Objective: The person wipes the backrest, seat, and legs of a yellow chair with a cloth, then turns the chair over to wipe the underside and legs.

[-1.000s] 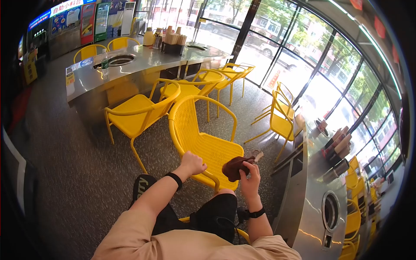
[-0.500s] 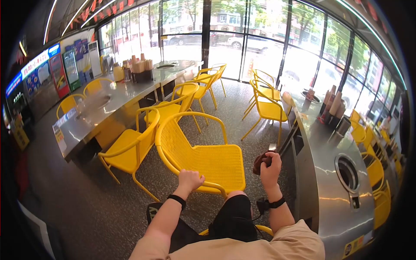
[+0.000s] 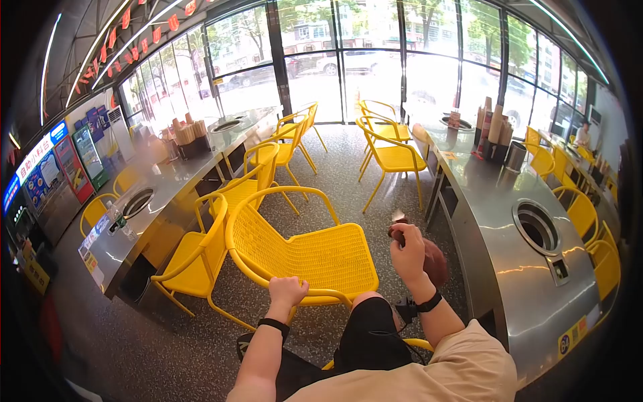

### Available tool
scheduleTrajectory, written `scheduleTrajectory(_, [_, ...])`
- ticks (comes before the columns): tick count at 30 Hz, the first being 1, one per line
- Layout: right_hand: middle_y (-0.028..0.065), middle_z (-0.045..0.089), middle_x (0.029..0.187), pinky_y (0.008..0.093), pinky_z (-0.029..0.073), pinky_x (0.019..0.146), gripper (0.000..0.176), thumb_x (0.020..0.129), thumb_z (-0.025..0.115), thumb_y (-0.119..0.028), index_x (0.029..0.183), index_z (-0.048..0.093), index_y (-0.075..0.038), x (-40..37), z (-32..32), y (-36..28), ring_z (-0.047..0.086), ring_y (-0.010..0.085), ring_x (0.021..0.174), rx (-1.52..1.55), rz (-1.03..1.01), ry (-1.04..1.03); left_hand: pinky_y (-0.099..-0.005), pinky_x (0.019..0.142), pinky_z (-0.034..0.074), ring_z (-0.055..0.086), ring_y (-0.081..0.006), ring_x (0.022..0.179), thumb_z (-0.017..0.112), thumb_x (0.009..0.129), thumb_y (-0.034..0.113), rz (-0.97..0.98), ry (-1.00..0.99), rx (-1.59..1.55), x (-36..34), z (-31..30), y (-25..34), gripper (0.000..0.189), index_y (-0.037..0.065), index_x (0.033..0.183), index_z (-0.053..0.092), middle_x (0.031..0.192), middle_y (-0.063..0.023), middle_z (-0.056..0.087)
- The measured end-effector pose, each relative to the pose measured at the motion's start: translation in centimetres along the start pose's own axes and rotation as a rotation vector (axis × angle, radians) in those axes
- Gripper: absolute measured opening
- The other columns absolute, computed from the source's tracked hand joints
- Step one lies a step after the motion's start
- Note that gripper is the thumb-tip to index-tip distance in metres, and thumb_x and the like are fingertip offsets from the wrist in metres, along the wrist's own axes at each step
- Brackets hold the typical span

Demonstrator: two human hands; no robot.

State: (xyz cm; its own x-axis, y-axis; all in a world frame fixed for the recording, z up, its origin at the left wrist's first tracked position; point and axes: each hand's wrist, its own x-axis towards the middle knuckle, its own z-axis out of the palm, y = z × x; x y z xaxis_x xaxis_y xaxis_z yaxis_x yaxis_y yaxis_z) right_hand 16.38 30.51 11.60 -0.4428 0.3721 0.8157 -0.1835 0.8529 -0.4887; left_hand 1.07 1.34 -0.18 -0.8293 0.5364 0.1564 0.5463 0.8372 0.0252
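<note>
My left hand (image 3: pixel 288 292) is closed around the near armrest of a yellow woven chair (image 3: pixel 335 258), which stands right in front of my knees. Off the chair's right side, my right hand (image 3: pixel 408 253) is raised and closed on a reddish-brown cloth (image 3: pixel 436 262) that hangs down behind the wrist. Above the fingers of that hand a shiny, blade-like metal tip (image 3: pixel 399 216) sticks up; its lower end is hidden in the grip.
Steel counters with round burner wells (image 3: pixel 536 228) run along my right and left (image 3: pixel 139 202). Other yellow chairs stand beside the left counter (image 3: pixel 191 268) and farther up the aisle (image 3: pixel 395 158). Chopstick holders (image 3: pixel 191 146) and cups (image 3: pixel 495 127) sit on the counters.
My right hand has shifted slightly left, and the cloth now hangs lower behind it, with the metal tip upright above. My left hand stays on the armrest. The view has turned right.
</note>
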Motion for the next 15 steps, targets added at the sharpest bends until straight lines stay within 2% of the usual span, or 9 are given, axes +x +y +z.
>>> scheduleTrajectory(3, [0.0122,0.067,0.096,0.0378,0.053,0.082,0.031,0.077,0.063,0.010,0.105,0.066,-0.004,-0.2,0.1,0.1,0.066,0.0304,0.091,-0.001,0.032,-0.135,-0.0465,0.067,0.049,0.070,-0.0309,0.066,0.052,0.094,0.047,0.007,0.014,0.015,-0.1,0.2,0.0,0.049,0.008,0.077,0.078,0.072,-0.0131,0.074])
scheduleTrajectory(4, [0.0120,0.070,0.099,0.0384,0.055,0.084,0.028,0.080,0.064,0.006,0.106,0.068,-0.005,0.0,-0.4,-0.5,0.068,0.0307,0.093,0.020,0.075,-0.237,-0.0469,0.066,0.050,0.070,-0.0316,0.066,0.052,0.094,0.046,0.006,0.011,0.014,0.0,0.2,0.0,0.049,0.008,0.077,0.078,0.071,-0.0133,0.074])
scheduleTrajectory(7, [0.0118,0.071,0.097,0.0410,0.054,0.085,0.023,0.086,0.063,0.004,0.107,0.068,-0.005,0.3,-0.6,-1.3,0.067,0.0325,0.095,0.068,-0.057,-0.396,-0.0473,0.065,0.050,0.070,-0.0322,0.065,0.053,0.093,0.046,0.006,0.018,0.012,0.0,0.3,-0.1,0.048,0.008,0.077,0.077,0.071,-0.0135,0.073])
scheduleTrajectory(8, [0.0105,0.072,0.101,0.0403,0.055,0.087,0.021,0.090,0.063,0.000,0.109,0.069,-0.005,0.4,-0.7,-1.4,0.068,0.0311,0.099,0.107,-0.067,-0.473,-0.0473,0.065,0.050,0.070,-0.0323,0.065,0.053,0.093,0.046,0.005,0.024,0.011,0.0,0.3,-0.1,0.048,0.008,0.076,0.077,0.071,-0.0136,0.073])
scheduleTrajectory(11, [0.0095,0.073,0.102,0.0397,0.055,0.088,0.019,0.090,0.065,-0.002,0.109,0.069,-0.005,0.3,-0.6,-2.3,0.068,0.0300,0.101,0.126,-0.154,-0.495,-0.0469,0.065,0.050,0.070,-0.0322,0.064,0.054,0.092,0.046,0.013,0.080,0.006,-0.1,0.5,-0.2,0.048,0.008,0.074,0.077,0.069,-0.0133,0.073])
scheduleTrajectory(15, [0.0097,0.074,0.104,0.0404,0.055,0.091,0.022,0.087,0.072,-0.006,0.109,0.072,-0.008,-0.2,-0.2,-2.8,0.070,0.0301,0.102,0.116,-0.254,-0.583,-0.0467,0.068,0.052,0.071,-0.0316,0.069,0.057,0.090,0.047,0.009,0.022,-0.040,0.0,0.1,-0.4,0.044,0.008,0.085,0.078,0.075,-0.0135,0.074])
